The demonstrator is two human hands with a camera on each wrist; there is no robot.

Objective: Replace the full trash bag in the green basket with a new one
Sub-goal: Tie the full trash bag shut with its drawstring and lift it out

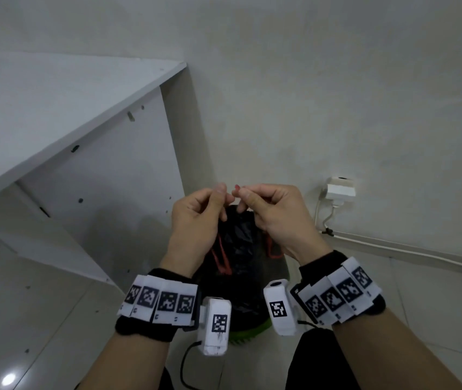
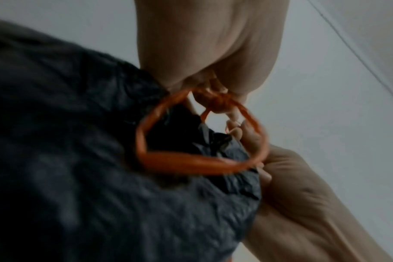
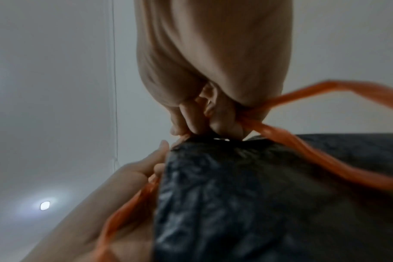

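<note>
While the black bag [image 1: 238, 243] sits in the green basket [image 1: 248, 332], left hand [image 1: 196, 220] & right hand [image 1: 275, 215] are curled, pinching orange drawstring [image 1: 221, 256]. Left wrist: knot [image 2: 218, 103] looks loose; slippage is risked. Right wrist: string [image 3: 303, 147] could be snapped if overpulled.

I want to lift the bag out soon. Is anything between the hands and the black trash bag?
Nothing visible. Both the left hand and the right hand already pinch the orange drawstring at the gathered mouth of the black trash bag, which sits in the green basket.
</note>
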